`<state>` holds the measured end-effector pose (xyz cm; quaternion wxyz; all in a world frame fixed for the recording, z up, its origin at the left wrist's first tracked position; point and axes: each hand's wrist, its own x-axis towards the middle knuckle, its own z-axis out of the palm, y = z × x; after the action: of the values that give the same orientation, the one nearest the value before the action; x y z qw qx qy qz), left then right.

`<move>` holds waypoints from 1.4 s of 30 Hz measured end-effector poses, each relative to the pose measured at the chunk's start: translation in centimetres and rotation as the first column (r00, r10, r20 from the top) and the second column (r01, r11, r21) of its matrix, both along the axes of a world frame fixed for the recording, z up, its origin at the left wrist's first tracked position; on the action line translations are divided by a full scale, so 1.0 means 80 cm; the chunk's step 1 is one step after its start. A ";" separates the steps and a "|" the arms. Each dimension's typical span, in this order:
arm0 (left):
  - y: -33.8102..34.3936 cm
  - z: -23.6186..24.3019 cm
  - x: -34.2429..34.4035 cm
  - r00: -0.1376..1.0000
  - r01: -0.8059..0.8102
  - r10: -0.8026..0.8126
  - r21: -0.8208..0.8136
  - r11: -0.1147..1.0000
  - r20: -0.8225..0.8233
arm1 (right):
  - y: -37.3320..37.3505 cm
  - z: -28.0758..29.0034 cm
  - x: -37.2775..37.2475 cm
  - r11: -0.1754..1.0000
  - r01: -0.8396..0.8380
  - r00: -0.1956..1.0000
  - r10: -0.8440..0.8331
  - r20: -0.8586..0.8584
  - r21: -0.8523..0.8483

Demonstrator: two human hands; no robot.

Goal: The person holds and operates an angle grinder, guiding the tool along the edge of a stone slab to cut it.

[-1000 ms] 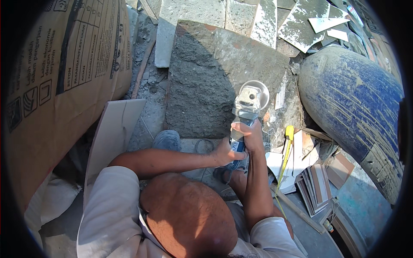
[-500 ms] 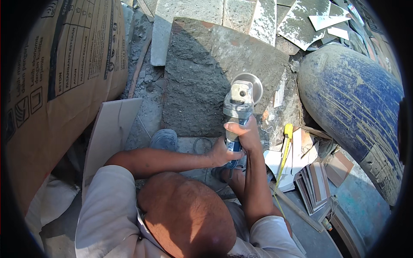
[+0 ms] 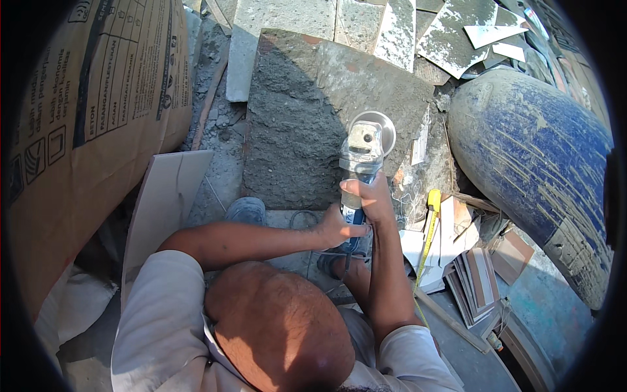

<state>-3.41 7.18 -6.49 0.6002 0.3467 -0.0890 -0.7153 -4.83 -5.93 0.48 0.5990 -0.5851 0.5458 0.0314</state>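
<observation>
An angle grinder (image 3: 363, 151) is held in both hands, its metal head pointing away from me. My left hand (image 3: 338, 228) wraps the rear of the blue body, with the thumb lying across it. Farther forward, my right hand (image 3: 372, 199) closes round the body just behind the head. The round disc (image 3: 390, 134) shows at the head's right side, over a rough, cement-covered slab (image 3: 287, 140). Whether the disc touches the slab I cannot tell. A cord trails from the grinder's rear end, between my legs.
A large brown cement sack (image 3: 130, 85) stands at the left, with a beige tile (image 3: 171, 189) leaning near it. A scuffed blue drum (image 3: 529, 157) lies at the right. A yellow tape measure (image 3: 434, 201) is partly extended beside stacked tile strips (image 3: 475, 281). Broken tiles (image 3: 457, 39) lie at the back.
The whole scene has shifted slightly left in the picture. Both hands keep their grip on the grinder, which stays at nearly the same spot over the slab.
</observation>
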 end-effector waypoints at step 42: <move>-0.037 0.020 0.020 0.999 -0.034 0.035 0.068 0.997 -0.015 | -0.030 0.002 0.010 0.988 0.125 0.991 -0.128 0.029 0.091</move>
<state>-1.81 4.23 -4.89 0.6012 0.3623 -0.0538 -0.7102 -4.06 -8.35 0.61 0.6347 -0.5223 0.5694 0.0073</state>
